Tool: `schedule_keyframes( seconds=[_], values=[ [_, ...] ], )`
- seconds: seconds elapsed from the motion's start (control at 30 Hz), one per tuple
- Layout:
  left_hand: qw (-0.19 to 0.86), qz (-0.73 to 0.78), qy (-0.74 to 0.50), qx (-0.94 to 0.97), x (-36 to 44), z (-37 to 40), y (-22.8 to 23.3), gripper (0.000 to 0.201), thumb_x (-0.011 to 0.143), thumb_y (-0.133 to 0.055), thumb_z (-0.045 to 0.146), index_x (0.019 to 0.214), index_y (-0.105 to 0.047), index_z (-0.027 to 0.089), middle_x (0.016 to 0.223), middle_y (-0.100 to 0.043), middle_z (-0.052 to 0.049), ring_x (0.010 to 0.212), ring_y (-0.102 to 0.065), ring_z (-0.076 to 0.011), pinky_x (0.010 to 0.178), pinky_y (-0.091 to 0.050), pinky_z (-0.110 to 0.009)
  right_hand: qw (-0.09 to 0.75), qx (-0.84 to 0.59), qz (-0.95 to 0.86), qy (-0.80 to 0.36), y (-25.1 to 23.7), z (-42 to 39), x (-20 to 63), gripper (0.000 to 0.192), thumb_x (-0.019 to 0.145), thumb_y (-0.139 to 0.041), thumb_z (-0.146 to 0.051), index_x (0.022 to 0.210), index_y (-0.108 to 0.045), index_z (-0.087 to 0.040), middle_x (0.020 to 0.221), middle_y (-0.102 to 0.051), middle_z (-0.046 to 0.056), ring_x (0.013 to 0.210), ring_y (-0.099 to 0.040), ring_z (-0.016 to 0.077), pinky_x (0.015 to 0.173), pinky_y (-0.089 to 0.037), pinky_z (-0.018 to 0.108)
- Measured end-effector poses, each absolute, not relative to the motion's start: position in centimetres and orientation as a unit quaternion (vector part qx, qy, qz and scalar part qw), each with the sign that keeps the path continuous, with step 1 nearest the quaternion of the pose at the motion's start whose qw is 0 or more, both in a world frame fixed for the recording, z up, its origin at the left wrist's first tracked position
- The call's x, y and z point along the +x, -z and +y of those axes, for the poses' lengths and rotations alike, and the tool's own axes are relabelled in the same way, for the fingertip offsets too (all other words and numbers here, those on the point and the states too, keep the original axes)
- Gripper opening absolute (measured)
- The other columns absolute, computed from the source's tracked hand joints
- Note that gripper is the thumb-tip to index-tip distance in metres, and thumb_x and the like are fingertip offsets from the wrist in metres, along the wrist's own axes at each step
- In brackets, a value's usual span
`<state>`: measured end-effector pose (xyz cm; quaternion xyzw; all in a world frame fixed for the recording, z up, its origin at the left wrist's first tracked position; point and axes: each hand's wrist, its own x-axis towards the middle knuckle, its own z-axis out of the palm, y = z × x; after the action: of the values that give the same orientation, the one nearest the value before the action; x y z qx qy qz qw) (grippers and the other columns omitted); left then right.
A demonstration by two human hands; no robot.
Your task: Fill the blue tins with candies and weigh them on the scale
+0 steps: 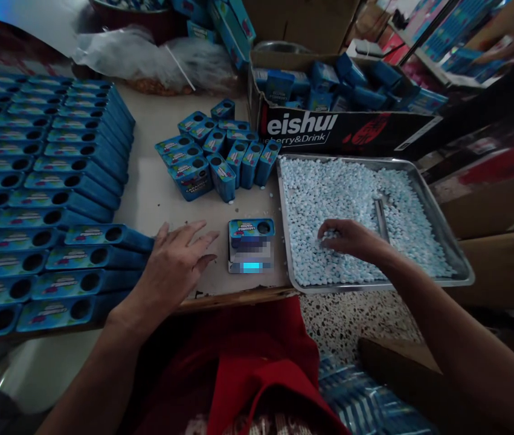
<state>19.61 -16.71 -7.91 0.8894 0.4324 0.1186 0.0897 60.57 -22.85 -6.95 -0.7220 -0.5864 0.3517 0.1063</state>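
Observation:
My left hand (176, 261) hovers flat with fingers spread over the table edge, just left of a small scale (251, 254) that carries one blue candy tin (252, 228) with a round hole in its lid. My right hand (346, 237) reaches into a metal tray (447, 232) full of pale blue and white candy pieces (329, 187), its fingers curled down into them. Whether it holds any pieces is hidden. A metal scoop (381, 219) lies in the candies beside that hand.
Rows of blue tins (39, 199) cover the table's left side. A loose cluster of tins (220, 151) stands behind the scale. A cardboard box (342, 130) of more tins sits at the back right. A clear plastic bag (148, 57) lies at the back.

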Motion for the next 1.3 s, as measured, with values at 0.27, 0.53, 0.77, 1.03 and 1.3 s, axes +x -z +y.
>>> schedule_keyframes(
  seconds=[0.27,0.53,0.77,1.03,1.3],
  values=[
    [0.179,0.423,-0.215,0.862,20.4,-15.6,9.0,0.045,0.096,-0.066,0.036,0.139,-0.063,0.024,0.136,-0.068,-0.01,0.126,-0.064,-0.0289,0.112,-0.05,-0.045,0.09,-0.717,-0.625,-0.296,6.0,-22.1,59.0,0.012,0.084,-0.066,-0.03,0.091,-0.072,-0.023,0.067,-0.058,-0.002,0.059,-0.046,0.0138,0.059,-0.034,0.03],
    [0.202,0.43,-0.208,0.855,19.1,-15.7,9.4,0.047,0.097,-0.061,0.041,0.14,-0.061,0.024,0.137,-0.068,-0.012,0.128,-0.063,-0.0308,0.114,-0.048,-0.049,0.243,-0.65,-0.574,-0.435,3.4,-20.0,55.2,0.017,0.09,-0.072,-0.04,0.088,-0.07,-0.022,0.064,-0.053,-0.003,0.056,-0.041,0.0113,0.053,-0.031,0.027],
    [0.225,0.428,-0.196,0.853,18.5,-15.8,10.6,0.049,0.097,-0.06,0.039,0.142,-0.059,0.022,0.14,-0.066,-0.012,0.129,-0.062,-0.0299,0.113,-0.048,-0.049,0.234,-0.549,-0.671,-0.439,0.2,-17.9,50.1,0.013,0.094,-0.069,-0.033,0.093,-0.07,-0.02,0.07,-0.051,-0.004,0.062,-0.042,0.0109,0.059,-0.031,0.026],
    [0.219,0.428,-0.221,0.848,17.6,-15.2,11.5,0.047,0.095,-0.062,0.042,0.138,-0.064,0.022,0.138,-0.067,-0.012,0.126,-0.064,-0.0311,0.11,-0.051,-0.048,0.172,-0.533,-0.718,-0.413,0.9,-16.9,48.5,0.018,0.09,-0.074,-0.027,0.106,-0.076,-0.022,0.083,-0.065,-0.002,0.074,-0.055,0.0133,0.07,-0.037,0.027],
    [0.211,0.422,-0.246,0.847,17.4,-14.9,11.3,0.048,0.096,-0.062,0.046,0.138,-0.064,0.021,0.137,-0.068,-0.012,0.126,-0.064,-0.0309,0.111,-0.052,-0.048,0.317,-0.546,-0.577,-0.519,0.7,-16.9,50.0,0.016,0.088,-0.079,-0.029,0.083,-0.07,-0.017,0.068,-0.056,-0.004,0.058,-0.044,0.0082,0.054,-0.035,0.023]
  ],
)
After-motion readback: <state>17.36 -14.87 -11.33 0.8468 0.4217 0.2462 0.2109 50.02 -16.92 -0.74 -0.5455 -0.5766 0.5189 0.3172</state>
